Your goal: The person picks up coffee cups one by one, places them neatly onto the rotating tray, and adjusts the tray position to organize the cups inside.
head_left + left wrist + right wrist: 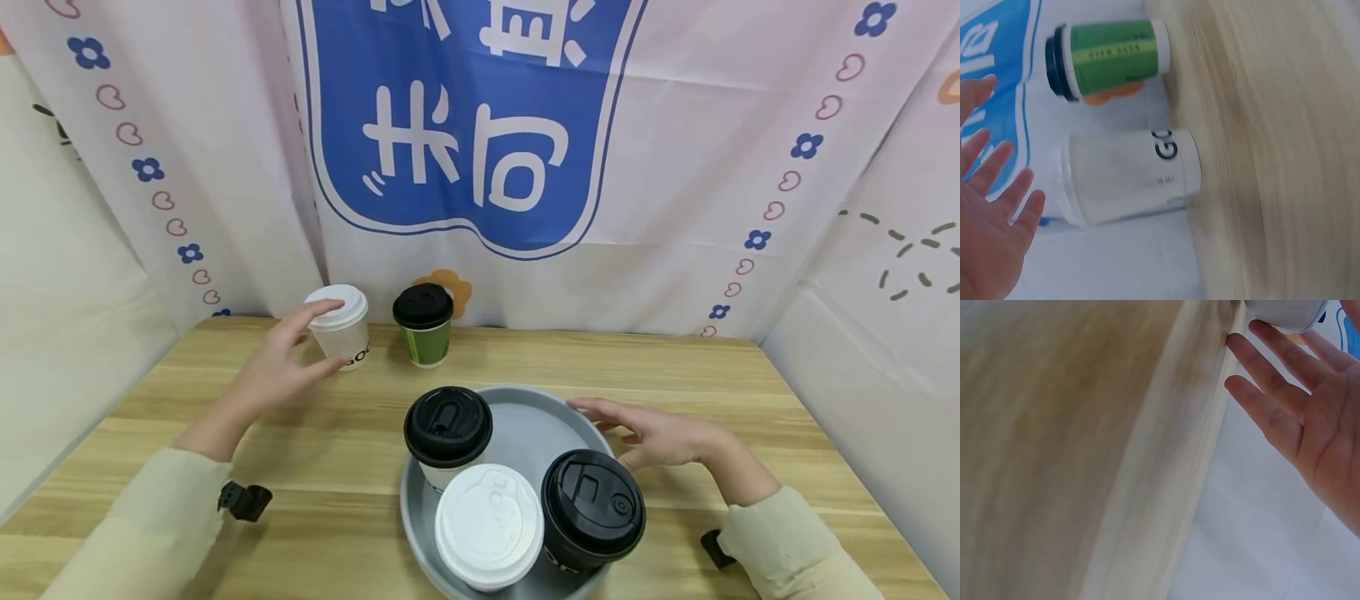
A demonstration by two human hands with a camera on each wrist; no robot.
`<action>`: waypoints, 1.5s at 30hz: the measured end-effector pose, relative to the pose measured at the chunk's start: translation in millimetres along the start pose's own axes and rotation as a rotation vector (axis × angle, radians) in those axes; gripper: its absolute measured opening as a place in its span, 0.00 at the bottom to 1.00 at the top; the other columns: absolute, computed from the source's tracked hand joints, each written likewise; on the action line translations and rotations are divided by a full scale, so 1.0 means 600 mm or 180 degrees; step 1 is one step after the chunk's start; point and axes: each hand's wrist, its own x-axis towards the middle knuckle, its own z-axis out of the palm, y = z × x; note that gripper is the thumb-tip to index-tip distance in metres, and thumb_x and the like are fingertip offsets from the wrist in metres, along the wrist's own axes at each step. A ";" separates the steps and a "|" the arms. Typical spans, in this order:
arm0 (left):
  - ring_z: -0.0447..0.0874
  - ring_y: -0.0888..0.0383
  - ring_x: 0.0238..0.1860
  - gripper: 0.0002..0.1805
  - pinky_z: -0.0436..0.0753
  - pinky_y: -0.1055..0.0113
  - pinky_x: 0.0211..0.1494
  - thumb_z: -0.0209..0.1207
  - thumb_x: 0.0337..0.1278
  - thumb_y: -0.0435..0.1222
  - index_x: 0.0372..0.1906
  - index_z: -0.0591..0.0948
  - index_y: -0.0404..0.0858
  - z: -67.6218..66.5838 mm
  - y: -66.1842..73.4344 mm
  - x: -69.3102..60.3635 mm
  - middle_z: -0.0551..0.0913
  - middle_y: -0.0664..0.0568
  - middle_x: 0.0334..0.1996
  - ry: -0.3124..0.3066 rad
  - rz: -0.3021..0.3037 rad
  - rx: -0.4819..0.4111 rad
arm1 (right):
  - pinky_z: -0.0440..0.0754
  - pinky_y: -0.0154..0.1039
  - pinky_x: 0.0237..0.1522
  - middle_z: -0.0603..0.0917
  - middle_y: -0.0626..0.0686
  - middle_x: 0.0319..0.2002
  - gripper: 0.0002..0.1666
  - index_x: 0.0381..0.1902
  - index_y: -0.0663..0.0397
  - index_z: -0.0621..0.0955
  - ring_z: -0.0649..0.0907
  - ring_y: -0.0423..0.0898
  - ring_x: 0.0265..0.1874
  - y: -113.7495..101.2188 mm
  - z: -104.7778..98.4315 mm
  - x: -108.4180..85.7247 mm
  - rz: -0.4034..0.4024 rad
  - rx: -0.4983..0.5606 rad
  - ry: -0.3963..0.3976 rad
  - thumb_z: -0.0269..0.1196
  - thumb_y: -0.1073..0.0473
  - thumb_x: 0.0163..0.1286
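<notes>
At the back left of the table, a white paper cup with a white lid stands upright. My left hand is at its left side, thumb and fingers spread. In the left wrist view the white cup shows dark letters, and the hand has its fingers apart, not wrapped around it. A round grey tray sits at the front, its right rim beside the fingers of my right hand. Those fingers are extended and loosely bent; whether they touch the rim I cannot tell.
Three lidded cups stand on the tray: a white-bodied cup with a black lid, a white-lidded cup and a large black cup. A small green cup with a black lid stands right of the white one. A printed curtain hangs behind the table.
</notes>
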 end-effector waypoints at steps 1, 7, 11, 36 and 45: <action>0.66 0.32 0.68 0.40 0.71 0.28 0.60 0.70 0.53 0.32 0.72 0.67 0.40 -0.002 -0.005 0.002 0.68 0.35 0.69 0.0037 -0.0012 0.0025 | 0.59 0.79 0.64 0.58 0.62 0.76 0.53 0.80 0.47 0.51 0.61 0.71 0.72 0.000 0.000 0.000 0.0006 -0.0001 -0.0004 0.68 0.55 0.66; 0.60 0.30 0.71 0.49 0.62 0.27 0.67 0.73 0.50 0.38 0.76 0.59 0.38 -0.008 -0.037 0.017 0.63 0.32 0.72 0.0132 -0.0252 0.0175 | 0.60 0.78 0.65 0.58 0.62 0.76 0.53 0.80 0.47 0.51 0.61 0.71 0.72 -0.001 0.000 0.000 0.0031 -0.0011 -0.0017 0.68 0.54 0.66; 0.54 0.31 0.74 0.54 0.56 0.29 0.72 0.73 0.51 0.45 0.78 0.53 0.39 -0.010 -0.056 0.028 0.57 0.33 0.76 0.0063 -0.0513 0.0237 | 0.60 0.78 0.65 0.58 0.62 0.76 0.53 0.80 0.47 0.51 0.60 0.71 0.73 -0.002 0.000 0.000 0.0043 -0.0011 -0.0015 0.67 0.54 0.66; 0.52 0.29 0.74 0.63 0.54 0.29 0.72 0.71 0.52 0.51 0.80 0.40 0.41 0.008 -0.125 0.060 0.52 0.32 0.77 -0.0138 -0.0987 -0.0017 | 0.59 0.80 0.63 0.61 0.62 0.75 0.53 0.80 0.49 0.50 0.62 0.71 0.72 -0.006 0.000 -0.002 0.0089 -0.0061 -0.0014 0.67 0.54 0.67; 0.52 0.29 0.74 0.63 0.53 0.29 0.73 0.72 0.52 0.49 0.80 0.39 0.39 0.022 -0.130 0.065 0.50 0.31 0.77 -0.0133 -0.1069 -0.0097 | 0.58 0.81 0.63 0.58 0.62 0.77 0.52 0.80 0.48 0.49 0.60 0.72 0.73 -0.006 0.001 -0.003 0.0110 -0.0057 -0.0015 0.66 0.54 0.68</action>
